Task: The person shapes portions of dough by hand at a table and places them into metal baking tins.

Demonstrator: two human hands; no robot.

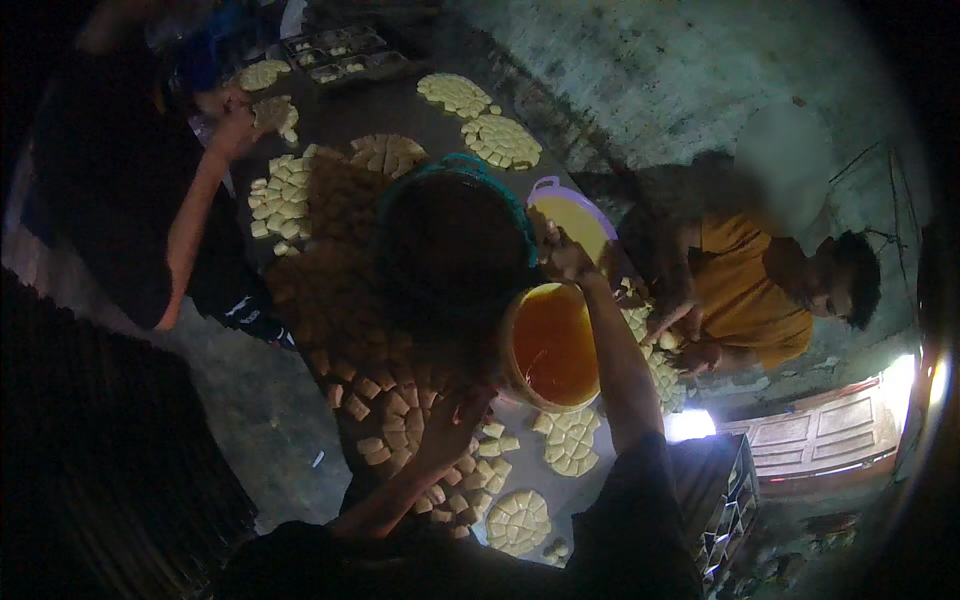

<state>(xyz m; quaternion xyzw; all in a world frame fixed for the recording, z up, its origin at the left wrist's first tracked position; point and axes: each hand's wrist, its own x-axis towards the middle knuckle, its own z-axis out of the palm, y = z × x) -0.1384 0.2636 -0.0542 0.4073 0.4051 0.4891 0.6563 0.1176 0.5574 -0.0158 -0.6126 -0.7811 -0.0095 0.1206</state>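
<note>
A large dark basin with a teal rim (486, 177) looks raised over the middle of the table, its inside too dark to make out. My right hand (568, 258) is closed at the basin's right side, on the rim. Below the basin's dark near edge is my left hand (466, 408), fingers curled; what they hold, if anything, is lost in shadow. Under my right forearm stands a round tub of orange liquid (553, 345). Cut dough pieces (400, 415) lie around my left hand, and a scored dough round (518, 522) sits near the front edge.
Beyond my right hand is a lilac-rimmed basin (585, 205) with yellowish contents. A person in an orange shirt (755, 290) handles dough on the right; another person's hand (236, 132) holds dough at far left. Trays (345, 55) sit at the back, a crate (730, 500) lower right.
</note>
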